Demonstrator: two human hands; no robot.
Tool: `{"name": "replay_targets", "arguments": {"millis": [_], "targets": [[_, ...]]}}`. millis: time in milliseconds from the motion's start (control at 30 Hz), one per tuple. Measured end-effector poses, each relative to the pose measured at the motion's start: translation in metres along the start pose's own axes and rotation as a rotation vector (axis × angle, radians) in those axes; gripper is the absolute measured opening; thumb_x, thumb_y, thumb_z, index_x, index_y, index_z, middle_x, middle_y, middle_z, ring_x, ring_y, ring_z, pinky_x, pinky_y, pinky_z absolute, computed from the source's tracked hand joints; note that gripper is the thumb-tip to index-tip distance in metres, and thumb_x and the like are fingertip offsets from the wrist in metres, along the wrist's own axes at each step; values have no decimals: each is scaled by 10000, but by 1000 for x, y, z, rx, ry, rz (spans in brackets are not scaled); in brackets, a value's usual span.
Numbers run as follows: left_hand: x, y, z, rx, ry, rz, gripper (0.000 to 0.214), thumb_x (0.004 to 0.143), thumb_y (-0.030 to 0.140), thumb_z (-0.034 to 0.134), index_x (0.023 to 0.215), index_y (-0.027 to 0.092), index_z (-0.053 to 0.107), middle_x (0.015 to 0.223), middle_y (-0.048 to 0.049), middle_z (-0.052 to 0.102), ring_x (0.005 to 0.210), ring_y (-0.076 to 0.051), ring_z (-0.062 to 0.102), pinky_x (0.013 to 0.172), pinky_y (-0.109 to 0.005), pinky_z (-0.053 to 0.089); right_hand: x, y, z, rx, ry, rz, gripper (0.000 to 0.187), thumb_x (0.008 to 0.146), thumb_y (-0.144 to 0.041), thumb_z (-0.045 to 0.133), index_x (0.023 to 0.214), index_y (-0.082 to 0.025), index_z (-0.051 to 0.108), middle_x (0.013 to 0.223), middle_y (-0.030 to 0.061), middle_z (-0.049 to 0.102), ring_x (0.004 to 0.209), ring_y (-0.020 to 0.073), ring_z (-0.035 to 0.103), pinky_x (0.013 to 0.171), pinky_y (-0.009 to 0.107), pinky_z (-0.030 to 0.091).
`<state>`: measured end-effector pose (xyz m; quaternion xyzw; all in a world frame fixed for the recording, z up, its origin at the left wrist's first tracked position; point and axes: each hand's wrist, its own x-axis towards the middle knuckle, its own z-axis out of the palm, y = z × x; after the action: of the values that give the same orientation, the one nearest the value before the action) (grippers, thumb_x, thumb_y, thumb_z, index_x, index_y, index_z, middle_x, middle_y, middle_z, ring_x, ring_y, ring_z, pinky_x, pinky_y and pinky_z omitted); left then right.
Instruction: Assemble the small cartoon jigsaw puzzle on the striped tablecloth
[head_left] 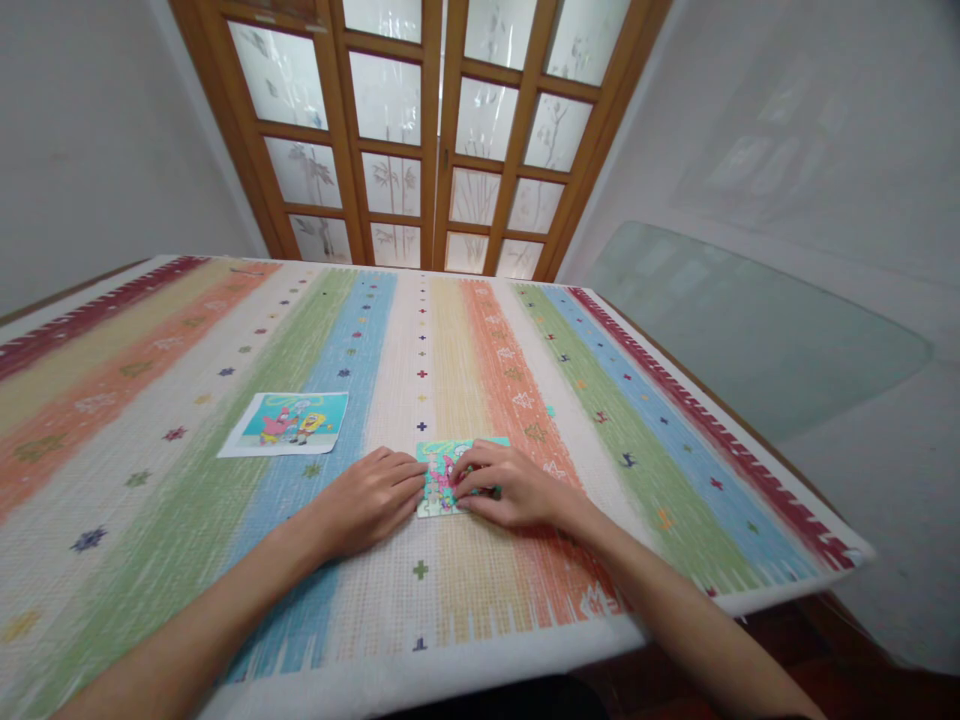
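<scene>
A small cartoon jigsaw puzzle [437, 470] lies on the striped tablecloth [187, 420] near the front middle. My left hand [371, 500] rests flat beside the puzzle's left edge, fingers stretched and touching it. My right hand [506, 485] lies over the puzzle's right half, fingers curled and pressing down on the pieces, hiding part of the picture. A printed reference picture [289, 423] with the same cartoon figures lies flat to the left of the hands.
The table's front edge [450, 670] runs just below my forearms. A glass pane [750, 330] leans at the right beyond the table's edge. Wooden doors with frosted panes [439, 130] stand behind the table.
</scene>
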<state>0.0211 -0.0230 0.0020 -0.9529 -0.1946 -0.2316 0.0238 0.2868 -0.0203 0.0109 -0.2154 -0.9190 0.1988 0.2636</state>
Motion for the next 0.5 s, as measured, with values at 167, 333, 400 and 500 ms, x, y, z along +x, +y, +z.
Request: {"name": "replay_targets", "arguments": {"millis": [167,333,400,500], "targets": [[-1,-1,1,6,2,-8,258,1025,166,439,1057,128,692,1081,-109,731,989,-256,661,845,-426,541,-1,1,-1,-19,-59,-41,169,948,-137,593,977,-174,755,1050,87,754,941,197,620,847,360,532],[-1,-1,0,16,11,-3,271,1033,172,425,1040,123,692,1058,-108,725,969,-259,651,831,-427,546,-1,-2,1,-108,-85,-57,213,973,-154,549,1050,-175,747,1083,79,760,950,205,611,889,399,514],[-1,-1,-1,15,11,-7,267,1031,171,429,1035,131,693,1043,-102,725,958,-252,648,828,-422,544,-1,-5,2,-147,-92,-71,227,990,-168,523,1066,-169,737,1104,77,758,952,202,612,904,402,507],[0,-1,-1,-2,9,-4,270,1027,166,431,1030,131,698,1020,-105,724,943,-246,645,817,-419,545,1,-9,2,-181,-99,-83,234,1007,-184,498,1075,-159,721,1143,81,750,974,199,611,904,397,500]]}}
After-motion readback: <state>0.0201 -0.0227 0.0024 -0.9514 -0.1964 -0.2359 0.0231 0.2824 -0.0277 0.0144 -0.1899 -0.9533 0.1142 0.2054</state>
